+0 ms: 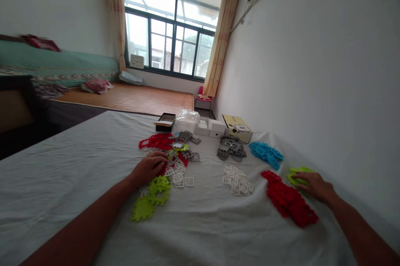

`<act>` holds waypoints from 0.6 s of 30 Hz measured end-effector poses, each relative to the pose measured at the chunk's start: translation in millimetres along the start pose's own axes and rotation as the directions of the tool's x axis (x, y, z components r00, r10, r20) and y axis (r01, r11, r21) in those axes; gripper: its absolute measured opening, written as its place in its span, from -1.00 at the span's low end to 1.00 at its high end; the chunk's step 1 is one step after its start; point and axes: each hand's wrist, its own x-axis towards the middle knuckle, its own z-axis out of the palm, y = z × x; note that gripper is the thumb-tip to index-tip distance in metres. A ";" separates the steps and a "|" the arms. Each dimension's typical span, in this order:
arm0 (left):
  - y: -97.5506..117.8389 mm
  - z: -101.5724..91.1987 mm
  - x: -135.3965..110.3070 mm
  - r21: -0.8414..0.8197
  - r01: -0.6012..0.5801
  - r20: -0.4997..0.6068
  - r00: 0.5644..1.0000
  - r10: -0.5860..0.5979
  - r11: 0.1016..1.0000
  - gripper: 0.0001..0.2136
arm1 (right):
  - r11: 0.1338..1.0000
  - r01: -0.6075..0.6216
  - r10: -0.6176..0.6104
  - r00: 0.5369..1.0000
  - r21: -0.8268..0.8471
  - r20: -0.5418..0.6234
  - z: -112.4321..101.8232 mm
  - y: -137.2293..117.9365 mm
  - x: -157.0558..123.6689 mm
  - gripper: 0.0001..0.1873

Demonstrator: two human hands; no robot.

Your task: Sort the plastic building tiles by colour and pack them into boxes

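Observation:
My left hand [149, 166] rests with curled fingers on a mixed heap of plastic building pieces [175, 155], its fingertips on red and white ones; whether it grips one is hidden. Lime green pieces [153, 196] lie just below that hand. My right hand [315, 185] lies flat with fingers stretched on a small pile of lime green pieces [298, 172] at the far right. Beside it sits a pile of red pieces [289, 199]. Sorted piles of white pieces [237, 179], grey pieces [231, 148] and blue pieces [265, 152] lie between the hands.
A white sheet [78, 174] covers the work surface. Small boxes [204, 126], a clear plastic tub [186, 121] and a yellow carton [239, 127] stand at its far edge. A white wall runs close on the right. A bed [125, 97] and window lie beyond.

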 end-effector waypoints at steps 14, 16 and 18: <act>11.1 -1.8 -6.0 -0.043 0.100 -0.132 0.986 -0.105 0.994 -0.79 | 0.594 0.628 -0.702 0.710 0.503 -0.057 -89.2 -421.4 26.7 -0.75; 10.7 -3.8 -5.8 -0.037 0.138 -0.187 0.972 -0.143 0.990 -0.79 | 0.596 0.630 -0.690 0.719 0.497 -0.084 -89.2 -455.6 31.2 -0.72; 9.7 -4.9 -5.4 -0.025 0.173 -0.226 0.958 -0.174 0.985 -0.80 | 0.629 0.603 -0.647 0.756 0.490 -0.101 -85.0 -479.4 39.7 -0.68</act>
